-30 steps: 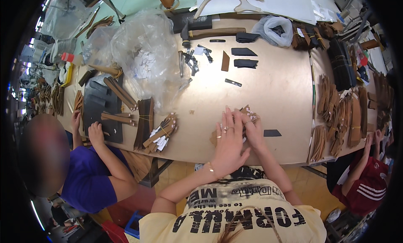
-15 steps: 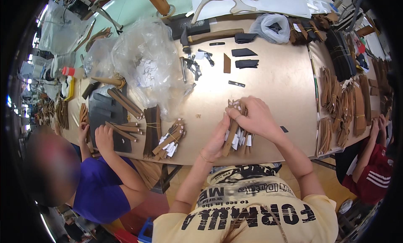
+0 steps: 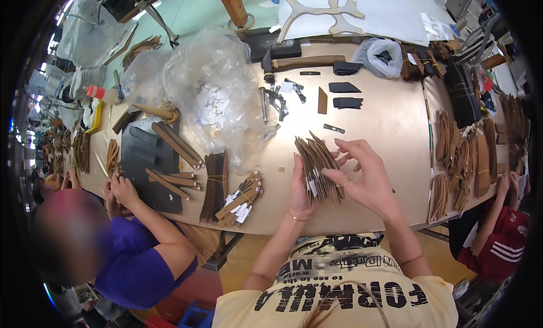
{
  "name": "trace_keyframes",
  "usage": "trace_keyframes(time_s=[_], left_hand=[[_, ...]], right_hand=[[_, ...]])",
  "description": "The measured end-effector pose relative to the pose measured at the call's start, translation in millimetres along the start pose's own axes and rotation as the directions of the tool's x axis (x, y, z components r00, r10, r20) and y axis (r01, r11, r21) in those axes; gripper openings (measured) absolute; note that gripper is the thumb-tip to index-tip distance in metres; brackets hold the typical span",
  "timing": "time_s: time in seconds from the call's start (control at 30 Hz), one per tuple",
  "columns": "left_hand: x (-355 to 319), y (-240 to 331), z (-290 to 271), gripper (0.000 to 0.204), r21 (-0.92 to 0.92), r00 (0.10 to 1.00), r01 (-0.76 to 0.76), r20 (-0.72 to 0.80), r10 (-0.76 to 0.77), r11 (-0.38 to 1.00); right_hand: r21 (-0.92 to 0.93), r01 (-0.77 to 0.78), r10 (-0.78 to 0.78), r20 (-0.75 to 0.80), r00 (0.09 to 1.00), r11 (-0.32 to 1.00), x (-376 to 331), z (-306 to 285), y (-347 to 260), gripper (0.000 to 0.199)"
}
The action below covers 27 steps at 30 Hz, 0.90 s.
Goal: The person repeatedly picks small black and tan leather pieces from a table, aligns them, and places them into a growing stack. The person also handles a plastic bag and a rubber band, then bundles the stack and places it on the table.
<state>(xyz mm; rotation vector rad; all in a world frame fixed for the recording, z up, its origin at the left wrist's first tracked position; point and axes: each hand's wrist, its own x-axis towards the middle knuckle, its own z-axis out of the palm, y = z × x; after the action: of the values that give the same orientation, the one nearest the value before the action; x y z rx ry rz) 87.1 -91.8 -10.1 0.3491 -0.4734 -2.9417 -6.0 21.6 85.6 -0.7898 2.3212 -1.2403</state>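
A fanned bundle of thin brown leather-like strips (image 3: 317, 166) is held up over the near part of the table, with white tags among the strips. My left hand (image 3: 298, 186) is closed around its left side and lower part. At the right side, my right hand (image 3: 362, 172) pinches the strips with the thumb on their near face; its index finger is lifted and some fingertips are hidden behind the bundle. To the left lies a tagged bundle of brown strips (image 3: 240, 198), beside a banded stack of darker strips (image 3: 214, 186).
A hammer (image 3: 305, 62), black pieces (image 3: 346, 87) and small metal tools lie beyond my hands. A large clear plastic bag (image 3: 209, 73) stands at the left. A co-worker in purple (image 3: 138, 260) sits left; another in red (image 3: 495, 232) is right. Strip bundles (image 3: 447, 135) line the right side.
The bundle has been turned and fanned, so strip edges now face up. My right hand has moved from its top to its right side. The whole view has shifted slightly.
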Motion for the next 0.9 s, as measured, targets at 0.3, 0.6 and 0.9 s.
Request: trace_keyframes(time_s=[0.3, 0.6, 0.9], left_hand=[[4.7, -9.7, 8.6, 0.071, -0.136, 0.995, -0.085, -0.061, 0.078, 0.987], [6.7, -4.4, 4.3, 0.068, -0.279, 0.988, -0.06, 0.119, 0.097, 0.958], [2.1, -10.3, 12.5, 0.067, 0.086, 0.989, -0.138, -0.047, 0.142, 0.987]], right_hand=[[-0.161, 0.129, -0.152, -0.142, 0.978, 0.979, -10.3, 8.9, -9.8, 0.031], [-0.047, 0.101, -0.106, -0.128, 0.986, 0.994, -9.6, 17.3, -0.8, 0.024], [-0.053, 0.102, -0.11, -0.18, 0.977, 0.993, -10.1, 22.2, -5.9, 0.029]])
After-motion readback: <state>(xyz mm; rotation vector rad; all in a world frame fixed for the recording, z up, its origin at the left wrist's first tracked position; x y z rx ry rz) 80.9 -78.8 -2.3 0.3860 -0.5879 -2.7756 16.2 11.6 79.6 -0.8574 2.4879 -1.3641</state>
